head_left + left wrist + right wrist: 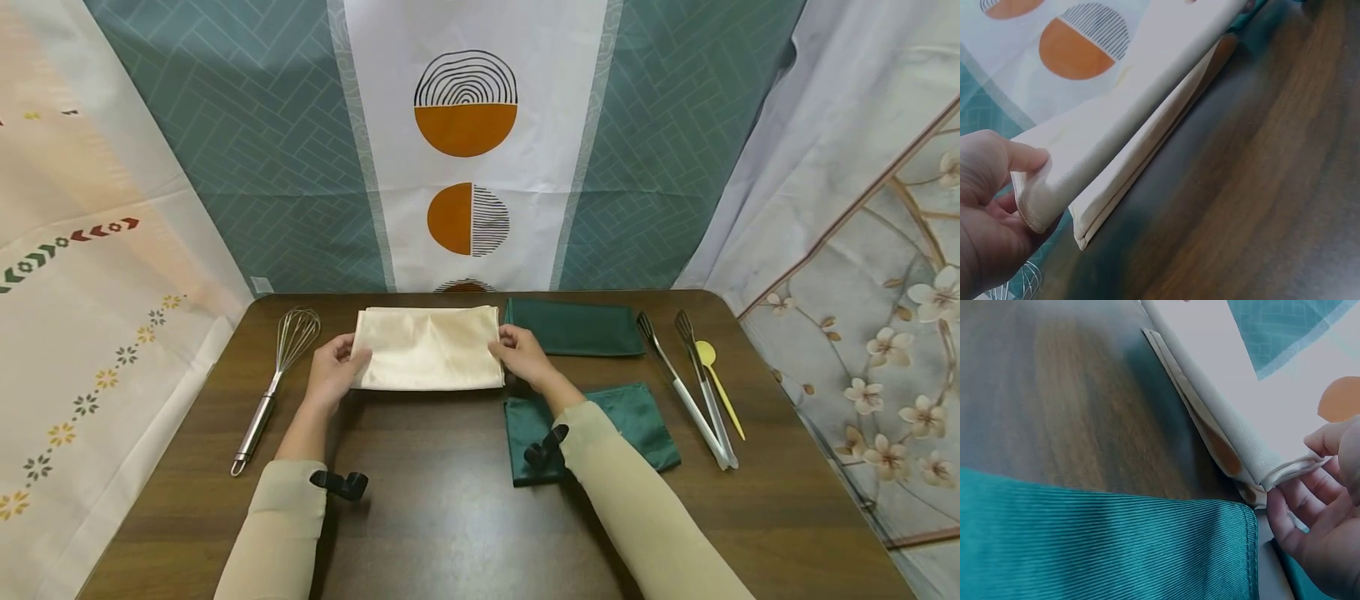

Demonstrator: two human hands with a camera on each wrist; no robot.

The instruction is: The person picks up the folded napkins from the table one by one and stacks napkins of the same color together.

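Observation:
Both hands hold a folded cream satin cloth [427,350] by its two short ends, near the far edge of the table. My left hand [332,375] pinches the left end, thumb on top and fingers beneath. At the right end my right hand [525,354] grips in the same way. Below it in the left wrist view lies another folded cream cloth layer [1124,169], with a gap between the two. The right wrist view also shows that lower layer [1191,409]; whether the two are joined is hidden.
Right of the cream cloth lie a folded dark green cloth [573,327] and a nearer green cloth [626,425], partly under the right forearm. Beyond them are white-handled tongs [693,412] and a yellow spoon [723,396]. A whisk [276,375] lies at left on the wooden table [427,508].

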